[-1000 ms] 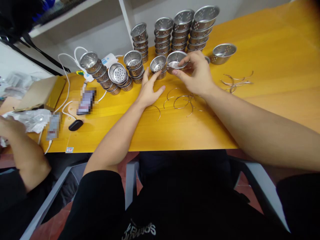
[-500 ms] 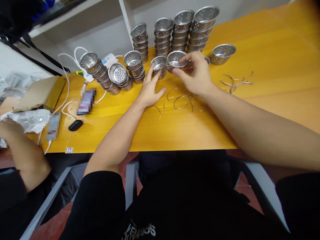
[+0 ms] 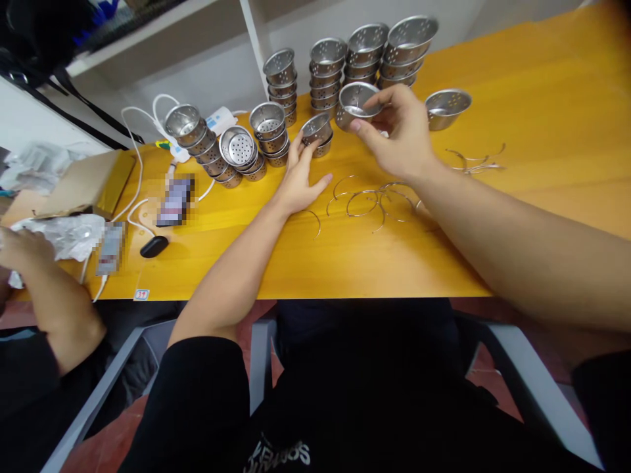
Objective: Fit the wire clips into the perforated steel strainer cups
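Observation:
Between the thumb and fingers of my right hand (image 3: 401,131) is a perforated metal cup (image 3: 357,104), raised in front of the tall stacks at the back. My left hand (image 3: 300,180) has its fingertips against a short stack of two cups; its upper cup (image 3: 316,129) is tilted, and the thumb stretches out to the right. Several thin curved wires (image 3: 365,202) lie on the yellow table (image 3: 345,269) in front of my hands. A single wider cup (image 3: 446,108) stands to the right of my right hand.
Cup stacks (image 3: 269,131) stand left and behind. More wires (image 3: 476,161) lie at the right. Leftward are a phone (image 3: 175,200), a black oval object (image 3: 154,247), white cables and a cardboard box (image 3: 89,180). Another person's arm (image 3: 59,309) reaches in at the far left.
My right hand has raised its cup slightly and moved it right. Under my left fingertips the upper cup has tipped. The view has shifted a little.

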The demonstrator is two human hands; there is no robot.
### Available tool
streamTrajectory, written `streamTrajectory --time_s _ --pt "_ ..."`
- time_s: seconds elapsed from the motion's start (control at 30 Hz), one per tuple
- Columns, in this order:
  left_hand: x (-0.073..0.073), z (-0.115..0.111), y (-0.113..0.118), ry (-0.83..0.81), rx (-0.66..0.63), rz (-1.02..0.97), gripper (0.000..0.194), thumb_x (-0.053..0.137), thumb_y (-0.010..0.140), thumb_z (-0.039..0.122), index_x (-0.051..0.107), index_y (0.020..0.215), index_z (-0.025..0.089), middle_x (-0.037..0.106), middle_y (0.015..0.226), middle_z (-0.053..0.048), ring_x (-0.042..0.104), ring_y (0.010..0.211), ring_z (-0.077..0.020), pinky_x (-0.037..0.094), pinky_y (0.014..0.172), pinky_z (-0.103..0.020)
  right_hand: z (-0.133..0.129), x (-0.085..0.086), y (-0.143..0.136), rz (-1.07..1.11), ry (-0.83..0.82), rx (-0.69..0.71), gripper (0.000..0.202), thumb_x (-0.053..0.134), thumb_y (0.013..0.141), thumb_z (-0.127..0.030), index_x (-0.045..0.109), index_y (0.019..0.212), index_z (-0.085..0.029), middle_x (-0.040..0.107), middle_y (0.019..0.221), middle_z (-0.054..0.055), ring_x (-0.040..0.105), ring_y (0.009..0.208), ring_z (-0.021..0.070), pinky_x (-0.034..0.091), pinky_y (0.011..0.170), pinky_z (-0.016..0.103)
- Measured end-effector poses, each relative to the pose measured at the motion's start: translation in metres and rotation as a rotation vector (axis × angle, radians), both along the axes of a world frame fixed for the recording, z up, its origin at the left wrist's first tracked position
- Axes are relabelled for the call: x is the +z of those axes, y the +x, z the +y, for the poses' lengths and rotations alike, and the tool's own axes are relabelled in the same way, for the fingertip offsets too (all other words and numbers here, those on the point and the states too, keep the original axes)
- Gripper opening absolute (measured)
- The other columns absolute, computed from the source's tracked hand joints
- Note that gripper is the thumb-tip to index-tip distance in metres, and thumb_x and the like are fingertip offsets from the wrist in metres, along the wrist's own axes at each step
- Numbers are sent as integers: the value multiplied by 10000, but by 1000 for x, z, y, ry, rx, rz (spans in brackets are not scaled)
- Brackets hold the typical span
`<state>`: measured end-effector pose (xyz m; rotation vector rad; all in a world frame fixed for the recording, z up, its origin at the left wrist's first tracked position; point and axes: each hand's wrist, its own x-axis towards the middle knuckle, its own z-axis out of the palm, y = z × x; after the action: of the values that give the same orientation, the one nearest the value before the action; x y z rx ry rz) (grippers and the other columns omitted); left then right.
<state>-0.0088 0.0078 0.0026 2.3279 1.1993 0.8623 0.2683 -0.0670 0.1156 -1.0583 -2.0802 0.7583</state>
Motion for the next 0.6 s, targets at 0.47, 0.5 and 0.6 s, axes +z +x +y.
streamTrajectory --time_s 0.47,0.5,0.6 --pt "-8 1 0 -91 2 74 1027 907 1051 703 514 1926 335 216 2177 -147 142 2081 -458 117 1718 -685 63 32 -38 -342 30 -280 386 795 1285 -433 715 1583 -201 757 1719 136 691 1366 219 551 1243 359" --pt "-9 1 0 -89 -5 68 1023 899 1055 721 514 1924 342 227 2175 -141 143 2081 -458 117 1718 -687 62 32 -40 -357 20 -278 381 808 1284 -413 717 1576 -186 769 1693 142 703 1342 217 563 1227 351" --pt "-11 2 3 -92 -11 55 1048 899 1046 773 511 1917 338 205 2182 -132 119 2083 -467 113 1719 -688 59 29 -42 -380 25 -293 381 825 1277 -371 721 1576 -159 773 1670 170 713 1336 234 582 1209 355"
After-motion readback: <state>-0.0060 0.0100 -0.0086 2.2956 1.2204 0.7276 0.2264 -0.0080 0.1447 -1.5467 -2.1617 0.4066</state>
